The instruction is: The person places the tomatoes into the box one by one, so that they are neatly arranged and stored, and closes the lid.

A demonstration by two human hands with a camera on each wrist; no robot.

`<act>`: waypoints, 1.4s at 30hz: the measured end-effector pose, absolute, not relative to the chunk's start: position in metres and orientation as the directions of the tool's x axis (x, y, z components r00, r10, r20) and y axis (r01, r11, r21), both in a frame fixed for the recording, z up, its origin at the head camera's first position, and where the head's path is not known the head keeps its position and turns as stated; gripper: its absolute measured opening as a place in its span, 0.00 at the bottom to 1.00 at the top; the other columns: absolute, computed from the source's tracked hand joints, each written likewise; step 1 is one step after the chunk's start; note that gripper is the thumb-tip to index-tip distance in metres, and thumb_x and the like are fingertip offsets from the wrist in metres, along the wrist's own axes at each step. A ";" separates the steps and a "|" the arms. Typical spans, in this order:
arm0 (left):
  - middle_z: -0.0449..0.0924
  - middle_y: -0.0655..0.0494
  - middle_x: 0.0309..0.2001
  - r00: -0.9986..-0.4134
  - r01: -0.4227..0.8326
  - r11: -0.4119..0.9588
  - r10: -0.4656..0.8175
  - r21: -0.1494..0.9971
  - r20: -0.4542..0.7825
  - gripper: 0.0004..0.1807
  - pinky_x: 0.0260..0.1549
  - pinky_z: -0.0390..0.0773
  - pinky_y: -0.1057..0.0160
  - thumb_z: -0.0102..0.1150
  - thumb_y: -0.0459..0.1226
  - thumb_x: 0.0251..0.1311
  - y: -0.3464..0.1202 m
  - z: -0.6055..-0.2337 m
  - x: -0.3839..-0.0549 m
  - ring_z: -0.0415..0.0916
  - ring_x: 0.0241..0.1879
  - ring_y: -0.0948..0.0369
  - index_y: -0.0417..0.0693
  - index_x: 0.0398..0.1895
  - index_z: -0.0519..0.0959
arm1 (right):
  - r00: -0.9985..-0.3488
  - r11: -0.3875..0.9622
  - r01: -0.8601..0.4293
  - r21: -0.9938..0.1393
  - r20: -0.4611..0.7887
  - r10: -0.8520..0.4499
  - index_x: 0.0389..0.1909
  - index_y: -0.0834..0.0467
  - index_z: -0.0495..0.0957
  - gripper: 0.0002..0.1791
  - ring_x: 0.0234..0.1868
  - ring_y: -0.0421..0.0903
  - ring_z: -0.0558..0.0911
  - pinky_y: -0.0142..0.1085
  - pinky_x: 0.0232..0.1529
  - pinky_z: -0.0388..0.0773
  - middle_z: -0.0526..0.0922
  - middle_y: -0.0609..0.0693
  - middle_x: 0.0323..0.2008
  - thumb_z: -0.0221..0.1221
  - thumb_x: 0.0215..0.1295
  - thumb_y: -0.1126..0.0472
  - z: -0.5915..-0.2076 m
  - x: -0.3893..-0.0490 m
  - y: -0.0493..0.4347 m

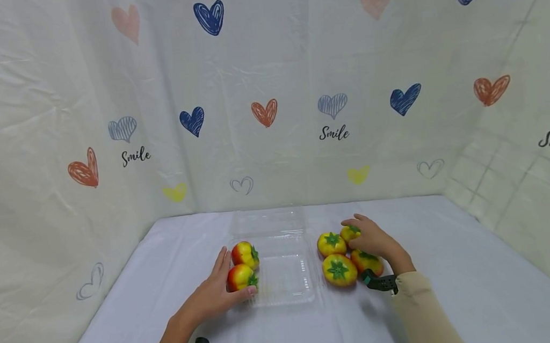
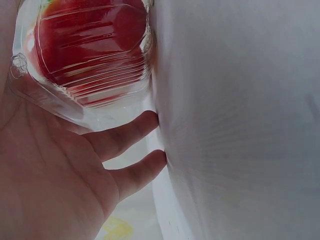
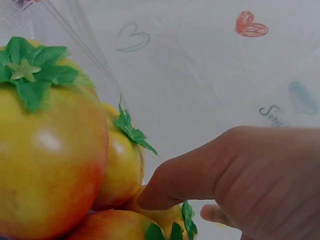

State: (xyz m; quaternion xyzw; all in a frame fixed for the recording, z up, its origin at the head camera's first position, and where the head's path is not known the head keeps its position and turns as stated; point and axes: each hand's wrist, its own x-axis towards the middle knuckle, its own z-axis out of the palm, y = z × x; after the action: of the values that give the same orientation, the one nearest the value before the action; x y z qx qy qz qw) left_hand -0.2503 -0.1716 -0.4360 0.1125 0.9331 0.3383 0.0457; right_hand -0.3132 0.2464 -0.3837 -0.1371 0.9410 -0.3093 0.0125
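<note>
A clear plastic clamshell box [image 1: 283,278] lies on the table with its lid [image 1: 266,221] folded back. Two red-and-yellow persimmons [image 1: 241,277] with green leafy tops sit along its left side. My left hand [image 1: 212,295] rests against the box's left front corner, thumb by the front rim; in the left wrist view two fingers [image 2: 125,142] stretch down to the tablecloth. To the right of the box, my right hand [image 1: 377,240] has thumb and fingers around the farthest persimmon [image 1: 350,232] of a cluster. Part of that fruit is hidden by the hand.
Several other persimmons [image 1: 339,270] stand close together beside the held one, just right of the box. A white cloth covers the table [image 1: 458,286]. Behind it hangs a white curtain [image 1: 293,154] printed with hearts. Both wrists wear dark bands [image 1: 380,282].
</note>
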 end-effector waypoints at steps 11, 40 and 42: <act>0.30 0.50 0.88 -0.970 0.180 0.741 0.243 0.647 -0.009 0.70 0.70 0.65 0.30 0.66 0.72 0.58 -0.173 -0.435 -0.249 0.57 0.80 0.39 0.47 0.89 0.40 | -0.972 0.754 -0.175 -0.633 -0.009 -0.233 0.76 0.72 0.66 0.38 0.73 0.77 0.62 0.73 0.71 0.61 0.52 0.78 0.79 0.59 0.64 0.65 -0.390 -0.316 0.245; 0.30 0.50 0.88 -0.965 0.191 0.724 0.261 0.663 -0.006 0.70 0.71 0.65 0.32 0.66 0.71 0.59 -0.174 -0.435 -0.249 0.60 0.79 0.40 0.46 0.89 0.39 | -0.999 0.591 -0.002 -0.807 0.032 0.039 0.83 0.63 0.51 0.40 0.64 0.75 0.66 0.70 0.67 0.69 0.49 0.79 0.70 0.56 0.82 0.53 -0.384 -0.317 0.258; 0.30 0.50 0.88 -0.966 0.191 0.725 0.260 0.662 -0.007 0.69 0.71 0.65 0.32 0.66 0.71 0.59 -0.174 -0.433 -0.248 0.60 0.79 0.40 0.46 0.89 0.39 | -0.999 0.528 -0.029 -0.849 0.045 0.018 0.84 0.63 0.49 0.41 0.66 0.73 0.66 0.66 0.67 0.72 0.48 0.77 0.73 0.55 0.83 0.50 -0.378 -0.316 0.257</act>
State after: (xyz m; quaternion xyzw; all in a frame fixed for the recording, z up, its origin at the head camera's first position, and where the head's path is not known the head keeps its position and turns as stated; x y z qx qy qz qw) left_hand -0.2481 -0.1744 -0.4335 0.1214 0.9274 0.3504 0.0495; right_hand -0.3155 0.2574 -0.3784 -0.0031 0.8736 -0.4860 -0.0238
